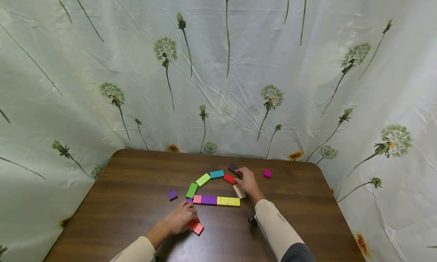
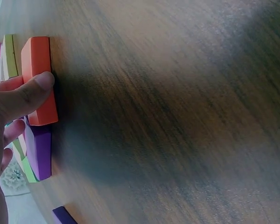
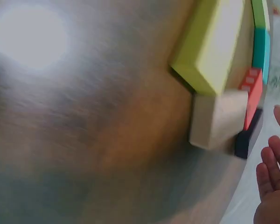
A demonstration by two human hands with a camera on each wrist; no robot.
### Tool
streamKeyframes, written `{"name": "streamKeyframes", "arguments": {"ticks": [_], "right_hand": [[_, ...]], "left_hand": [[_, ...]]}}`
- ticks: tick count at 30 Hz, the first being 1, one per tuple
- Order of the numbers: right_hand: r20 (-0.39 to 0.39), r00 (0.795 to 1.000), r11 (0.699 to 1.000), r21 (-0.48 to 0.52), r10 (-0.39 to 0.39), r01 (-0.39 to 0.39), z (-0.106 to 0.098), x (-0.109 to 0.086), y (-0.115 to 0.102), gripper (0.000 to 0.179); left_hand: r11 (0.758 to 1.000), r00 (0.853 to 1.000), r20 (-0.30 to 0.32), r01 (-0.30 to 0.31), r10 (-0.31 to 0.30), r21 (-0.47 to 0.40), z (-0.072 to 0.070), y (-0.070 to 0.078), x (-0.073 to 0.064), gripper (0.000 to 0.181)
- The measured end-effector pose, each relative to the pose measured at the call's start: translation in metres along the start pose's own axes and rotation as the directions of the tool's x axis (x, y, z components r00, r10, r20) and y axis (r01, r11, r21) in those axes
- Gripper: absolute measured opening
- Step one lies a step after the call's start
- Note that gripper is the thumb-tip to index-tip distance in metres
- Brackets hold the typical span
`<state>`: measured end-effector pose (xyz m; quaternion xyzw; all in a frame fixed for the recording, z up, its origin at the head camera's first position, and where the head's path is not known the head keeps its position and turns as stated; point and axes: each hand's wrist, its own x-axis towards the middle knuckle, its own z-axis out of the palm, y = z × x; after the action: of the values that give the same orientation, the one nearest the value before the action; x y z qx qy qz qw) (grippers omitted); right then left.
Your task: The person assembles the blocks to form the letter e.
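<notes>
My left hand pinches an orange block between thumb and fingers, at the near side of a ring of coloured blocks. Beside it in the left wrist view stands a purple block. At the ring's right side, my right hand hovers with fingers extended, near a dark block, a red block and a beige block. The right wrist view shows a gap between those fingers and the dark block. Yellow, purple and pink blocks form the ring's straight near row.
Green, lime and blue blocks curve along the ring's left and far side. A separate purple block lies left, a magenta block right. Behind the wooden table hangs a flower-patterned curtain.
</notes>
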<state>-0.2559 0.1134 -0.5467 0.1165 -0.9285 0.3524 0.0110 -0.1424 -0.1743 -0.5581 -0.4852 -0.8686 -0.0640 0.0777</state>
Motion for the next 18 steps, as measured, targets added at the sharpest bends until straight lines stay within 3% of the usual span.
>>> {"name": "streamKeyframes", "arguments": {"ticks": [6, 10, 18], "right_hand": [[-0.013, 0.994, 0.993, 0.024, 0.112, -0.112, 0.000, 0.022, 0.008, 0.032], [0.011, 0.987, 0.986, 0.030, 0.162, -0.163, 0.006, 0.029, 0.011, 0.034], [0.002, 0.987, 0.987, -0.022, 0.160, -0.159, 0.014, 0.041, 0.015, 0.035]], "left_hand": [[0.999, 0.997, 0.062, 0.039, -0.038, -0.005, 0.001, -0.001, -0.001, 0.028], [0.999, 0.997, 0.063, 0.041, -0.040, -0.010, 0.000, 0.000, -0.002, 0.029], [0.996, 0.992, 0.099, 0.080, -0.076, -0.036, 0.000, -0.001, 0.001, 0.029]]}}
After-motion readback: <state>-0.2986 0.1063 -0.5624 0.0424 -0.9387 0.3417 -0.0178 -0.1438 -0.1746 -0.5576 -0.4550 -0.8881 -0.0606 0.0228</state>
